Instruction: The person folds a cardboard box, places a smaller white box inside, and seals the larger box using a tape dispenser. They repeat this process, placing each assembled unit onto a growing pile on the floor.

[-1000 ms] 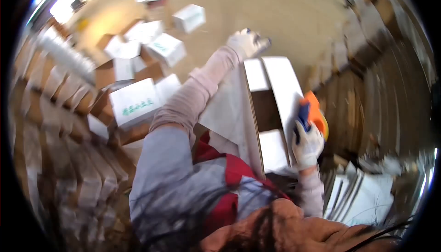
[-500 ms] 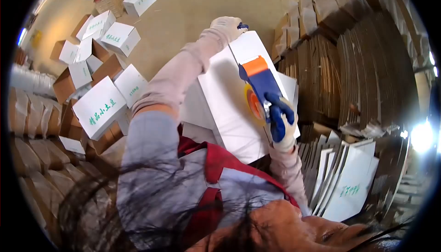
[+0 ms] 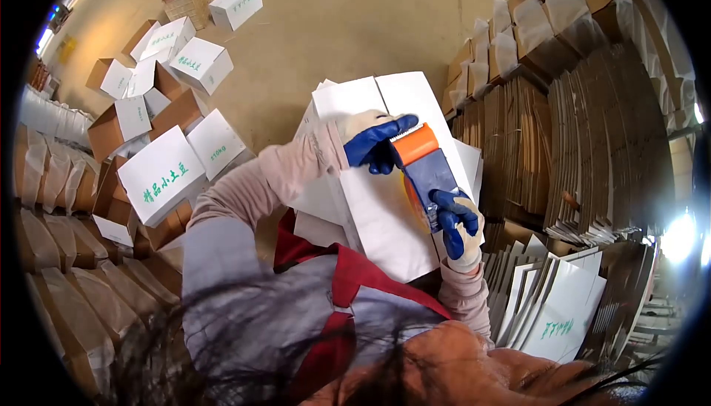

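My right hand (image 3: 461, 232), in a cream glove with blue-coated fingers, grips a tape dispenser (image 3: 431, 172). The dispenser has a dark blue body, an orange front end with a toothed edge, and a yellow roll partly hidden beneath it. My left hand (image 3: 370, 143), gloved alike, is at the orange end, thumb along the toothed edge and fingers apart from it, bent below. Whether tape lies at its fingertips cannot be made out. Under both hands lies a white carton (image 3: 392, 232), its top flaps meeting along a seam.
White cartons with green lettering (image 3: 164, 175) lie piled at the left, some with brown insides showing. Flattened cardboard (image 3: 611, 132) stands in stacks at the right. White flat sheets (image 3: 559, 310) lean near my right elbow. A lone carton (image 3: 237, 6) sits on the floor (image 3: 355, 21) farther back.
My left hand has come back from the carton's far edge to the dispenser's orange end. My right hand still holds the dispenser, which sits slightly lower in view.
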Demonstrator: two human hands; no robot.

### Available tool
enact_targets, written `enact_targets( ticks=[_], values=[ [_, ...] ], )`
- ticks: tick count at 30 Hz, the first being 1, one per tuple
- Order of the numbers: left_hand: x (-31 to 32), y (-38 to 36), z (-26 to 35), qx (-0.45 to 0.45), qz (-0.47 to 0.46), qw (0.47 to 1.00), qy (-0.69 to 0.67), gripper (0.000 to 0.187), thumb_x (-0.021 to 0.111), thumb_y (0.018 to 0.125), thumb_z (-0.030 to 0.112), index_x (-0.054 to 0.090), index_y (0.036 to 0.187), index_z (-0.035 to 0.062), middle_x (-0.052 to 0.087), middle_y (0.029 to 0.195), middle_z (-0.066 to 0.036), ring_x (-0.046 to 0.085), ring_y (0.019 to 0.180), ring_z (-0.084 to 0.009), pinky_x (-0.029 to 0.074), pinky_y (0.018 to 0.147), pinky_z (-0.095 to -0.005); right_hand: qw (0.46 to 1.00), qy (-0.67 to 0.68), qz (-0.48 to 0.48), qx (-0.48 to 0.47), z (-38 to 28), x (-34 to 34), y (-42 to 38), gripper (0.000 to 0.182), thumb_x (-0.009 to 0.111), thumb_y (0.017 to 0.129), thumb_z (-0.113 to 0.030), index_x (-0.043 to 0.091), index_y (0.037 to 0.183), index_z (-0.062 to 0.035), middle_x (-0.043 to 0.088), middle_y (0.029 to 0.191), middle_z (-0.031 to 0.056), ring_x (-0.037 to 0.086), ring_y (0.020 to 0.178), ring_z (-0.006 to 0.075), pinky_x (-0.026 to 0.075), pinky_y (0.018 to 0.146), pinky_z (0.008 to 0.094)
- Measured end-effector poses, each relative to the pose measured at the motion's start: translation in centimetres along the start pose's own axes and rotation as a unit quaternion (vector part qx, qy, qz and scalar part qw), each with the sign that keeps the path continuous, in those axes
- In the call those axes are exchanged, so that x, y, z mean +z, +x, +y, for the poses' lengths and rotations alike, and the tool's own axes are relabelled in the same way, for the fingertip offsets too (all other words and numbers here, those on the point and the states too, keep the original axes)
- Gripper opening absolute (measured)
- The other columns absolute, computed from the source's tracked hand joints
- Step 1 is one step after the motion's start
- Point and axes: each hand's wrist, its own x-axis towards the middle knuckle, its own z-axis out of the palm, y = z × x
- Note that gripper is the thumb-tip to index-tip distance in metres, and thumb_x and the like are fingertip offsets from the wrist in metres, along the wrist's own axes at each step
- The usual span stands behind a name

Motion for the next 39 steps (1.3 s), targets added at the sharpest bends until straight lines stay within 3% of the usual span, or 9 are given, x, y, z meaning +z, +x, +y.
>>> enact_targets(
  ticks=[2,4,7,17,21,23,35,38,39],
  values=[
    [-1.5,2.0,-3.0,0.007,-0.034,0.985,-0.168,0.04,0.056,0.09,0.038,0.064,0.101,0.0005,0.064,0.081,-0.009,0.061,0.065,-0.0128,0.05,0.055,-0.0272,1.0,0.002,-0.004,0.013,0.0,-0.2,0.3,0.038,0.06,0.085,-0.022,0.059,0.107,0.009,0.056,0.092,0.0109,0.051,0.068,0.0131,0.04,0.06,0.0241],
    [-2.3,3.0,-1.7,0.027,0.126,0.974,0.188,0.036,0.059,0.087,0.034,0.064,0.099,0.0008,0.066,0.091,-0.011,0.063,0.078,-0.019,0.051,0.068,-0.0313,0.995,0.036,0.029,0.084,-0.6,0.1,1.4,0.039,0.06,0.085,-0.022,0.058,0.11,0.008,0.058,0.104,0.0124,0.055,0.079,0.0141,0.045,0.07,0.0254],
    [-5.7,6.1,2.3,0.208,0.173,0.778,0.567,0.031,0.056,0.084,0.033,0.066,0.098,0.006,0.065,0.097,-0.015,0.061,0.093,-0.0305,0.048,0.081,-0.0382,0.997,0.0,0.011,0.071,0.4,-0.2,3.7,0.041,0.056,0.087,-0.02,0.053,0.118,0.0062,0.057,0.115,0.0116,0.055,0.098,0.0152,0.041,0.089,0.0263],
    [-13.9,9.3,1.5,-0.194,0.087,0.636,0.742,0.036,0.051,0.085,0.035,0.065,0.108,0.0116,0.062,0.112,-0.014,0.059,0.101,-0.0312,0.046,0.086,-0.0403,0.994,0.045,-0.033,0.095,-1.2,1.5,6.9,0.037,0.052,0.088,-0.01,0.052,0.122,0.0047,0.058,0.11,0.0086,0.053,0.096,0.0123,0.04,0.089,0.0238],
    [-11.6,10.7,3.0,-0.093,0.223,0.645,0.725,0.041,0.044,0.088,0.039,0.061,0.113,0.0108,0.058,0.117,-0.017,0.055,0.109,-0.0329,0.042,0.093,-0.0406,0.987,0.149,-0.021,0.059,-0.1,1.3,6.6,0.035,0.051,0.088,-0.009,0.052,0.12,0.0056,0.058,0.108,0.0096,0.054,0.092,0.0128,0.043,0.084,0.0251],
    [-9.9,14.1,2.8,0.089,0.224,0.747,0.619,0.048,0.039,0.089,0.046,0.059,0.116,0.0107,0.058,0.117,-0.017,0.054,0.109,-0.0338,0.041,0.095,-0.0405,0.989,0.125,-0.008,0.073,-0.9,1.6,6.2,0.032,0.049,0.087,-0.006,0.055,0.117,0.0053,0.06,0.107,0.0096,0.054,0.091,0.0135,0.044,0.083,0.0257],
    [-4.5,13.2,0.4,-0.047,0.31,0.682,0.661,0.054,0.034,0.089,0.057,0.057,0.121,0.0206,0.059,0.119,-0.011,0.055,0.111,-0.0292,0.041,0.094,-0.0395,0.961,-0.092,0.13,0.227,-4.4,-6.2,-27.9,0.039,0.06,0.079,-0.032,0.065,0.096,0.0028,0.062,0.09,0.0165,0.057,0.077,0.0262,0.046,0.07,0.0354],
    [-2.7,12.5,0.7,-0.039,0.317,0.686,0.654,0.055,0.037,0.087,0.058,0.06,0.117,0.0174,0.062,0.114,-0.012,0.057,0.107,-0.0298,0.043,0.091,-0.0403,0.895,-0.355,0.165,0.212,-0.7,-3.1,-25.5,0.024,0.057,0.08,-0.005,0.063,0.101,0.0035,0.063,0.102,0.0144,0.059,0.086,0.0286,0.045,0.084,0.034],
    [-3.2,12.9,0.2,-0.045,0.299,0.685,0.663,0.058,0.037,0.086,0.06,0.062,0.114,0.0153,0.061,0.113,-0.014,0.056,0.107,-0.0315,0.042,0.092,-0.041,0.837,-0.32,0.366,0.25,2.9,-1.2,-26.3,0.026,0.056,0.079,0.001,0.061,0.104,0.004,0.062,0.106,0.0155,0.06,0.092,0.0299,0.043,0.089,0.0328]
  ],
)
